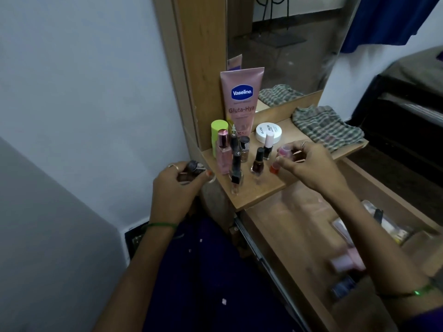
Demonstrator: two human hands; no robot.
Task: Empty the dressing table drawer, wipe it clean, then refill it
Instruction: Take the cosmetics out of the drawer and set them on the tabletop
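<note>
Head view: the right hand [309, 164] has its fingers [282, 161] pinched on a small pink bottle [284, 150], held roughly upright just over the tabletop [261, 190], right of the standing nail polish bottles [257, 161]. The open drawer [299, 226] lies below and nearer, some items left inside. The left hand [177, 185] closes on a dark bottle [193, 167] off the tabletop's left corner. Setting down means a short drop.

Open wooden drawer [282, 238], partly filled
</note>
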